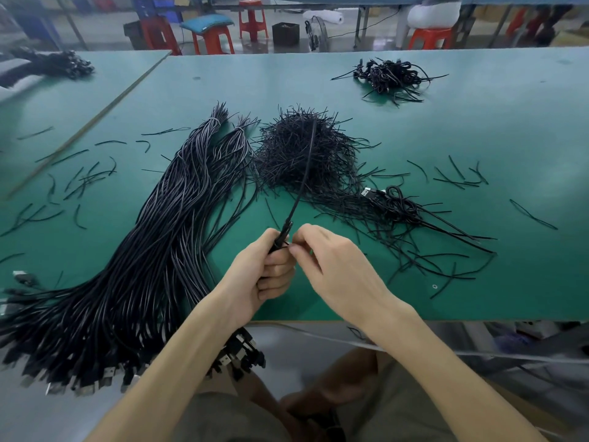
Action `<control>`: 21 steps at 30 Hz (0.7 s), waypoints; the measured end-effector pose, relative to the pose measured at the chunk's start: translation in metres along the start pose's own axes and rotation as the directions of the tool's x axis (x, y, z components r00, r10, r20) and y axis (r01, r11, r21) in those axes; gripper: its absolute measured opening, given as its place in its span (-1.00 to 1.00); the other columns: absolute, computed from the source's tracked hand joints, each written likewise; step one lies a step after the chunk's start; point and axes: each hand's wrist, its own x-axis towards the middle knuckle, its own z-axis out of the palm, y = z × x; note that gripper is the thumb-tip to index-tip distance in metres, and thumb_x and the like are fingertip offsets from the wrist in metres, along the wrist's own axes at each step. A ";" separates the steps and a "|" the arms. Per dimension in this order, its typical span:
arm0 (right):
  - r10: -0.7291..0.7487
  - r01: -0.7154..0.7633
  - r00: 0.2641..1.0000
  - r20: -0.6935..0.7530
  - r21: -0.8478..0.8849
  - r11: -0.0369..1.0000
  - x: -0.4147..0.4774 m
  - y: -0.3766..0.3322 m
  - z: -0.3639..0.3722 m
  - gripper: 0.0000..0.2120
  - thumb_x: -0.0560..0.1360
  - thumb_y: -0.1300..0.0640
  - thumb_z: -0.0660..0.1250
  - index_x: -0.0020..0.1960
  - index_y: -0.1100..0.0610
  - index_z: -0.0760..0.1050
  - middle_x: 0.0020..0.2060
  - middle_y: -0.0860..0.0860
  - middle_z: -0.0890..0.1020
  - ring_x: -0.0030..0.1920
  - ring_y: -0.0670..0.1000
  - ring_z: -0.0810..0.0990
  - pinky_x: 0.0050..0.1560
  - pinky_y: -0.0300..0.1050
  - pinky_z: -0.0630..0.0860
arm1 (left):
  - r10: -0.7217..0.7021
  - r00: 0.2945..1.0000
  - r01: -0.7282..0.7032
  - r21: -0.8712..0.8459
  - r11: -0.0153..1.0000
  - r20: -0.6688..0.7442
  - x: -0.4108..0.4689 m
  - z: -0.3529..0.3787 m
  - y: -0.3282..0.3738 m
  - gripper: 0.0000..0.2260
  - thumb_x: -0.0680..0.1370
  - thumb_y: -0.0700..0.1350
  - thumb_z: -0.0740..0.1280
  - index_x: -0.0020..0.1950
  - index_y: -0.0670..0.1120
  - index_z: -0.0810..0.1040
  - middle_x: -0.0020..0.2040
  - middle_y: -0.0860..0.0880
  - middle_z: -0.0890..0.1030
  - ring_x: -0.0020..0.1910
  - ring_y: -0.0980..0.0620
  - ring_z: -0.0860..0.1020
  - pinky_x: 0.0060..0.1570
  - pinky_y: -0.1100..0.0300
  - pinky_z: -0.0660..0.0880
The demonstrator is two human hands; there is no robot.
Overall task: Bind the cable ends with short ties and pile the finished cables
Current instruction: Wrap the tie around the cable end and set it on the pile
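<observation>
hanging over the near edge of the green table [478, 138] at 7 o'clock (directions read from the hands, 12 o'clock pointing away from the person) are the plug ends [95, 381] of a large bundle of loose cables [143, 250]. the bundle fans across the surface toward 11 o'clock, where its far ends are gathered.

at centre, the left hand [264, 275] is closed in a fist around the lower part of one black cable [302, 183]. this cable rises out of the fist toward 12 o'clock, leaning slightly right. the right hand [334, 260] comes in from 3 o'clock, close against the left, with thumb and forefinger pinched at the cable just beside the left thumb. whether a tie lies between those fingertips cannot be told.

behind the held cable, at 12 o'clock, sits a heap of short ties [306, 151]. a coiled cable [395, 202] with a silver plug lies at the heap's edge at 2 o'clock. stray ties [79, 180] are scattered at 10 o'clock and at 2 o'clock.

well apart, far at 1 o'clock, lies a pile of finished cables [389, 76]. beyond the table, at 12 o'clock, stand red stools [251, 17].
</observation>
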 end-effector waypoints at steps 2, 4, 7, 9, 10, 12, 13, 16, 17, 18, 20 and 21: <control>0.026 -0.032 0.999 0.041 0.158 0.987 0.002 0.005 -0.002 -0.85 0.66 0.13 0.28 -0.06 0.17 0.45 -0.23 0.02 0.56 -0.28 0.04 0.53 -0.18 0.10 0.52 | -0.042 0.998 0.044 0.041 0.998 -0.041 0.000 -0.001 0.000 -0.54 0.66 0.08 0.06 -0.44 0.02 0.19 -0.49 0.06 0.11 -0.56 0.07 0.05 -0.63 0.26 0.09; 0.090 -0.099 0.995 0.046 0.270 0.958 0.002 0.008 -0.001 -0.83 0.63 0.15 0.32 -0.12 0.14 0.44 -0.31 0.05 0.56 -0.37 0.05 0.53 -0.26 0.08 0.53 | -0.076 0.994 0.083 0.084 0.993 -0.081 -0.001 -0.001 0.001 -0.54 0.65 0.11 0.11 -0.43 0.02 0.28 -0.47 0.06 0.15 -0.56 0.08 0.08 -0.62 0.27 0.12; 0.172 -0.165 0.985 0.015 0.382 0.909 0.001 0.010 0.006 -0.82 0.61 0.19 0.33 -0.16 0.17 0.44 -0.37 0.12 0.55 -0.45 0.08 0.49 -0.39 -0.06 0.49 | -0.096 0.993 0.098 0.031 0.995 -0.068 -0.002 0.000 0.004 -0.54 0.68 0.12 0.14 -0.41 0.03 0.36 -0.46 0.07 0.19 -0.57 0.10 0.11 -0.63 0.27 0.14; 0.246 -0.223 0.969 0.023 0.505 0.834 0.002 0.012 0.010 -0.84 0.59 0.22 0.34 -0.16 0.21 0.48 -0.42 0.09 0.57 -0.51 0.01 0.46 -0.42 -0.16 0.44 | -0.090 0.994 0.089 -0.018 0.996 -0.068 -0.002 0.001 0.005 -0.54 0.70 0.08 0.14 -0.41 0.03 0.36 -0.47 0.08 0.20 -0.58 0.11 0.11 -0.64 0.29 0.14; 0.276 -0.249 0.960 0.034 0.549 0.798 0.003 0.012 0.011 -0.85 0.59 0.22 0.35 -0.15 0.23 0.49 -0.44 0.05 0.58 -0.51 -0.01 0.46 -0.42 -0.18 0.43 | -0.089 0.994 0.087 -0.030 0.996 -0.069 -0.002 0.002 0.006 -0.54 0.70 0.08 0.14 -0.41 0.03 0.35 -0.48 0.08 0.20 -0.59 0.12 0.11 -0.65 0.29 0.14; 0.307 -0.279 0.950 0.058 0.599 0.750 0.002 0.014 0.013 -0.85 0.59 0.22 0.35 -0.14 0.23 0.50 -0.45 0.01 0.58 -0.52 -0.01 0.46 -0.42 -0.19 0.43 | -0.085 0.995 0.082 -0.049 0.995 -0.059 -0.003 0.003 0.006 -0.54 0.70 0.10 0.15 -0.40 0.03 0.35 -0.48 0.08 0.20 -0.59 0.13 0.11 -0.65 0.29 0.14; 0.312 -0.285 0.948 0.066 0.615 0.735 0.002 0.014 0.014 -0.85 0.59 0.21 0.35 -0.14 0.23 0.50 -0.44 0.00 0.58 -0.52 -0.01 0.46 -0.42 -0.18 0.43 | -0.077 0.996 0.074 -0.057 0.996 -0.046 -0.003 0.003 0.006 -0.54 0.69 0.12 0.17 -0.39 0.03 0.35 -0.48 0.08 0.20 -0.59 0.13 0.12 -0.65 0.30 0.14; 0.310 -0.276 0.949 0.061 0.635 0.721 0.003 0.016 0.012 -0.85 0.59 0.21 0.35 -0.14 0.23 0.50 -0.44 0.00 0.58 -0.52 -0.01 0.46 -0.44 -0.18 0.43 | -0.041 0.999 0.042 -0.080 0.996 0.012 -0.007 0.003 0.007 -0.57 0.63 0.22 0.23 -0.36 0.04 0.36 -0.44 0.09 0.19 -0.55 0.14 0.12 -0.62 0.31 0.16; 0.307 -0.270 0.950 0.055 0.638 0.721 0.003 0.016 0.010 -0.85 0.59 0.21 0.35 -0.14 0.23 0.50 -0.44 0.00 0.58 -0.52 -0.02 0.45 -0.44 -0.18 0.43 | -0.029 0.999 0.031 -0.089 0.996 0.033 -0.009 0.004 0.008 -0.59 0.61 0.23 0.25 -0.35 0.04 0.37 -0.42 0.09 0.19 -0.54 0.14 0.12 -0.61 0.31 0.16; 0.303 -0.265 0.952 0.053 0.642 0.720 0.004 0.017 0.009 -0.85 0.59 0.21 0.35 -0.14 0.24 0.50 -0.44 0.00 0.58 -0.52 -0.01 0.45 -0.44 -0.17 0.43 | -0.016 0.999 0.021 -0.099 0.995 0.051 -0.010 0.004 0.008 -0.60 0.59 0.23 0.26 -0.34 0.04 0.37 -0.41 0.09 0.19 -0.53 0.13 0.12 -0.60 0.31 0.16; 0.288 -0.255 0.956 0.059 0.650 0.716 0.003 0.017 0.008 -0.85 0.59 0.21 0.35 -0.12 0.25 0.49 -0.43 0.00 0.58 -0.51 -0.01 0.46 -0.43 -0.17 0.44 | 0.009 0.998 -0.001 -0.116 0.993 0.067 -0.012 0.005 0.008 -0.61 0.60 0.20 0.26 -0.34 0.03 0.36 -0.40 0.08 0.18 -0.52 0.13 0.13 -0.59 0.31 0.16; 0.280 -0.252 0.958 0.063 0.653 0.714 0.003 0.017 0.008 -0.85 0.60 0.21 0.35 -0.11 0.26 0.49 -0.43 0.01 0.58 -0.50 0.00 0.46 -0.42 -0.17 0.44 | 0.016 0.998 -0.008 -0.122 0.992 0.064 -0.012 0.006 0.007 -0.61 0.63 0.17 0.25 -0.34 0.03 0.36 -0.40 0.07 0.17 -0.52 0.13 0.12 -0.59 0.30 0.15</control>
